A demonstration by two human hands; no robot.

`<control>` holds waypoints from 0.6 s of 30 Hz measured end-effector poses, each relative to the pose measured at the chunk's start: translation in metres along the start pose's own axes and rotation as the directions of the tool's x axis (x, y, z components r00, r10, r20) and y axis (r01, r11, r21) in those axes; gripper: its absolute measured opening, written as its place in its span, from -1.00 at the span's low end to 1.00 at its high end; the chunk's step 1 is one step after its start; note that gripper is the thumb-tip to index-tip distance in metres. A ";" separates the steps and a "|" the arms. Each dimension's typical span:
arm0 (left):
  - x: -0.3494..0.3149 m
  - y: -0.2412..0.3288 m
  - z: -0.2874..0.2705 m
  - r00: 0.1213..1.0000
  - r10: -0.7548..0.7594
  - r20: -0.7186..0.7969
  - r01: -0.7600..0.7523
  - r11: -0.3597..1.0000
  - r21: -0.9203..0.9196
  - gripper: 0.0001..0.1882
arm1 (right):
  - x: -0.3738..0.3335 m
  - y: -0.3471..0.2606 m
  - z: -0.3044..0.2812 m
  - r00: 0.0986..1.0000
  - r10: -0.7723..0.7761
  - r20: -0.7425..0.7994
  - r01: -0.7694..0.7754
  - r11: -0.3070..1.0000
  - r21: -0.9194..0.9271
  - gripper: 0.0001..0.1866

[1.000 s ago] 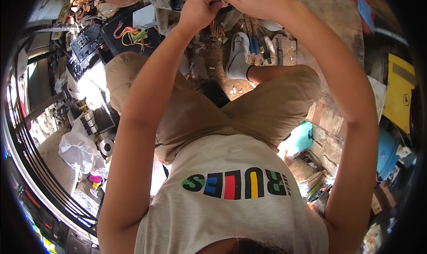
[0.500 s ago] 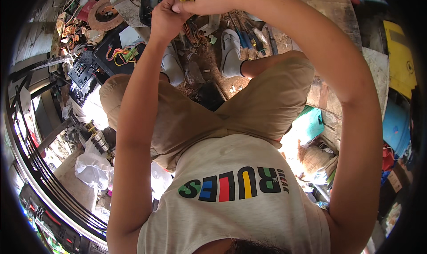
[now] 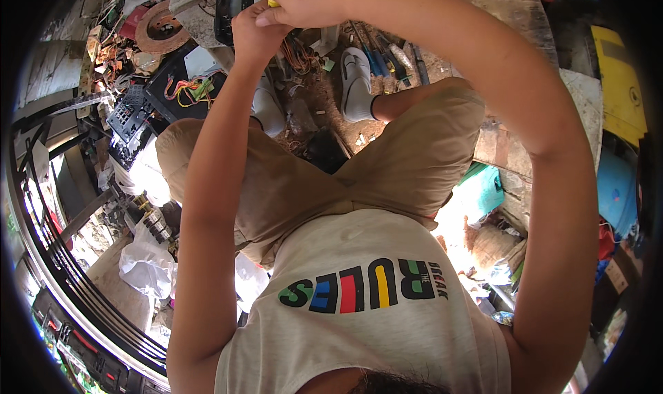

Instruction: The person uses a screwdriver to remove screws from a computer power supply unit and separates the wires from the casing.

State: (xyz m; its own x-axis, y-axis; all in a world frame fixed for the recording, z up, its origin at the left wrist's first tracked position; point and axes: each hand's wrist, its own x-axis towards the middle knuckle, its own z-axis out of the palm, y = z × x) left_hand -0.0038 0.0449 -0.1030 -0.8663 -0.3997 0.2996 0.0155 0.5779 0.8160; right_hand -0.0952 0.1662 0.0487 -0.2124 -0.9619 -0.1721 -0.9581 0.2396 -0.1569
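Both hands are brought together at the top of the frame, left of centre. Compared with a second ago, they have been shifted leftward across the scene, and the view itself has been tilted a little. Over the last half second hardly any movement is seen, except that the yellow piece (image 3: 273, 3) is now more covered: what was shown as a rounded knob is reduced to a sliver between the two hands.

The left hand (image 3: 257, 31) is held with its fingers curled in, and is touched by the thumb of the right hand (image 3: 300, 4). The right hand is bent over from the right, with the yellow piece set against its fingers. By which hand that piece is pinched, and whether anything else is gripped, cannot be made out, since the fingertips are hidden or cut off.

A black casing (image 3: 224, 13) is seen just left of the hands, beside a grey slab (image 3: 188, 7); contact with it cannot be confirmed. From the near stillness, it may be judged that close finger work is being done at one spot.

Below the hands, loose wires (image 3: 298, 57) are bunched. Dark-handled tools (image 3: 378, 61) are laid right of the socked foot (image 3: 356, 87). A rusty disc (image 3: 153, 38) is placed at upper left.
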 end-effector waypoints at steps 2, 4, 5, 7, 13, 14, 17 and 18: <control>0.000 0.008 0.000 1.000 0.023 -0.018 -0.023 1.000 -0.011 -0.74 | 0.003 0.007 0.005 0.996 -0.088 0.018 0.088 0.996 -0.013 -0.75; 0.000 0.005 -0.001 0.999 0.040 0.027 -0.036 0.991 -0.127 -0.79 | 0.002 0.017 -0.002 0.968 -0.240 0.068 0.244 0.969 -0.046 -0.76; 0.000 0.003 -0.004 0.993 -0.010 0.114 0.032 0.981 -0.194 -0.80 | -0.001 0.016 -0.003 0.976 -0.213 0.055 0.213 0.977 0.010 -0.76; 0.000 -0.001 -0.010 0.952 -0.089 0.293 0.181 0.935 -0.305 -0.83 | -0.009 0.013 -0.003 0.987 -0.154 0.035 0.149 0.981 0.122 -0.76; 0.009 0.000 -0.004 0.988 -0.118 0.102 0.143 0.945 -0.294 -0.72 | 0.004 0.013 0.004 0.995 0.001 -0.104 0.012 0.992 0.123 -0.75; 0.009 0.005 -0.005 0.988 -0.126 0.091 0.139 0.978 -0.158 -0.70 | 0.004 0.010 0.003 0.988 -0.058 -0.140 0.079 0.985 0.155 -0.77; 0.003 0.014 0.000 0.999 -0.007 -0.033 0.005 0.998 -0.061 -0.66 | -0.005 0.017 -0.012 0.966 -0.238 -0.101 0.252 0.956 0.150 -0.81; 0.002 0.018 -0.004 0.994 -0.071 0.084 0.081 0.989 -0.121 -0.64 | -0.005 0.021 -0.009 0.967 -0.246 -0.072 0.254 0.959 0.129 -0.82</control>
State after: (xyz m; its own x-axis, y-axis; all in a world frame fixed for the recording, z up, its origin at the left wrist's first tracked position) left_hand -0.0032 0.0518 -0.0859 -0.9041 -0.3787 0.1980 0.0057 0.4528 0.8916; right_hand -0.1157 0.1744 0.0552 0.0167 -0.9982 -0.0575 -0.9475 0.0025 -0.3198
